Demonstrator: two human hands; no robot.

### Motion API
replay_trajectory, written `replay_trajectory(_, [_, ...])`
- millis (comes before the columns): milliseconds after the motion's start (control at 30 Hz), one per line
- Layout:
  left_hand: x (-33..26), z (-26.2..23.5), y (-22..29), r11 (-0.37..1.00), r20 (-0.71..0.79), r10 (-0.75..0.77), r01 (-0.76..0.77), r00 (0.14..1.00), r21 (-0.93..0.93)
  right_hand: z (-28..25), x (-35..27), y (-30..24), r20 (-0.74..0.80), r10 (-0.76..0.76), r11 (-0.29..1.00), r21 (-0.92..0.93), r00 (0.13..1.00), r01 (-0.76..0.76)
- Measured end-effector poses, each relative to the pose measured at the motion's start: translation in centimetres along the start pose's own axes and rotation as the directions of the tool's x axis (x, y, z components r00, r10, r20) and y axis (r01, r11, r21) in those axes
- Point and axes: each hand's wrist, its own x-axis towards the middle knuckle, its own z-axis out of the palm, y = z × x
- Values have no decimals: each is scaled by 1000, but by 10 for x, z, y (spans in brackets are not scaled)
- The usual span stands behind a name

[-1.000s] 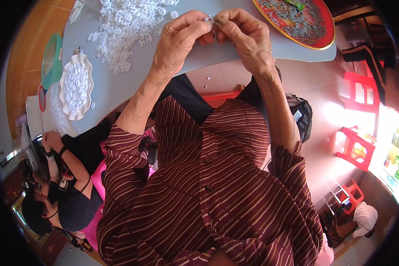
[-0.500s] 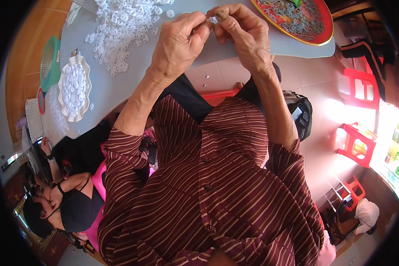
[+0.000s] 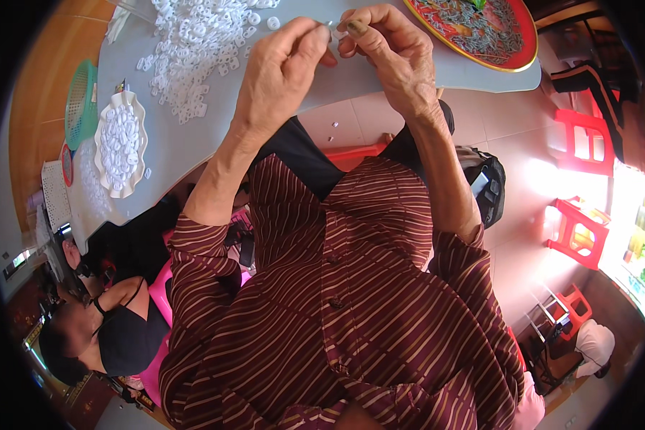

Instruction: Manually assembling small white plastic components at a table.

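Over the near edge of the grey table [image 3: 215,136], my two hands work close together at chest height. My left hand [image 3: 285,75] is closed in a pinch, with a tiny greyish glint at its fingertips that is too small to name. Thumb and forefinger of my right hand [image 3: 398,61] pinch a small white plastic piece [image 3: 340,34]. Left of my hands spreads a large heap of white plastic pieces [image 3: 193,43]. Beyond my right hand is a red tray with a gold rim [image 3: 505,70], holding many thin grey metal bits [image 3: 480,32].
A scalloped white dish [image 3: 142,136] full of white pieces stands at the left, beside a green mesh basket [image 3: 81,100]. Red stools [image 3: 584,143] stand on the tiled floor at the right. Another person [image 3: 129,326] sits at the lower left.
My hands have drawn slightly apart, the left moving left, and the white piece shows in my right fingers. The other person's raised hand has lowered from the face.
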Motion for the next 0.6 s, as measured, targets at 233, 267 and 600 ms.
replay_trajectory(233, [-5,9,-20,740,195,-219,293,956,-606,17,4,-22,33,110,941,319,993,-115])
replay_trajectory(267, [-5,10,-21,754,137,-223,260,965,-603,15,4,-20,31,110,941,319,993,-114])
replay_trajectory(600, [1,7,-16,563,264,-284,384,922,-732,5,2,-7,-118,199,964,203,973,-173])
